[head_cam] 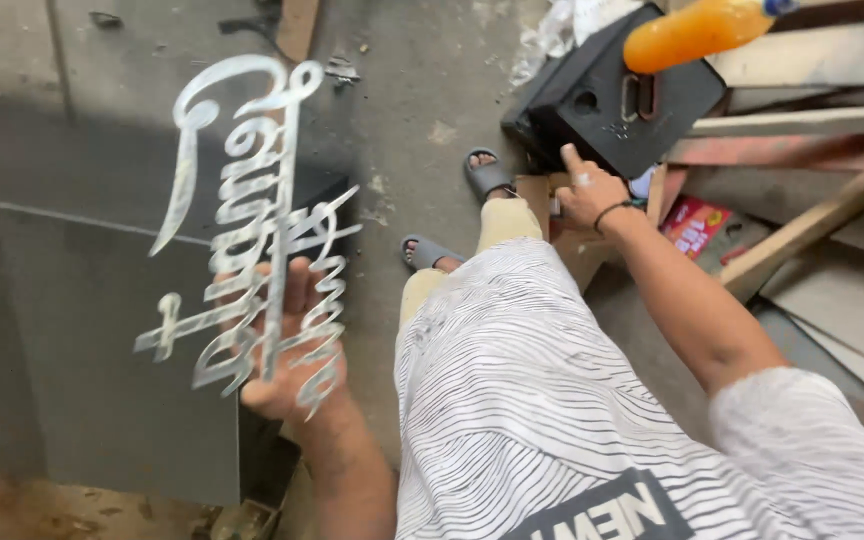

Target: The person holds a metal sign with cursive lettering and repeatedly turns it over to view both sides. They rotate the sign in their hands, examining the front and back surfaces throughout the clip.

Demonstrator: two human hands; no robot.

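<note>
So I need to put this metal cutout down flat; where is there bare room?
Bare concrete floor lies between the dark panel and the sandalled feet. The panel's face is bare too. Around the right hand it is crowded: black case, wood boards, red packet.

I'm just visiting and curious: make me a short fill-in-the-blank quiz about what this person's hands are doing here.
1. The left hand holds up a silvery metal cutout shaped like ornate ______.
2. The right hand reaches to a ______ coloured box.
3. On top of that box lies an ______ coloured bottle.
4. The person's feet wear grey ______.

Missing words: lettering; black; orange; sandals
</note>
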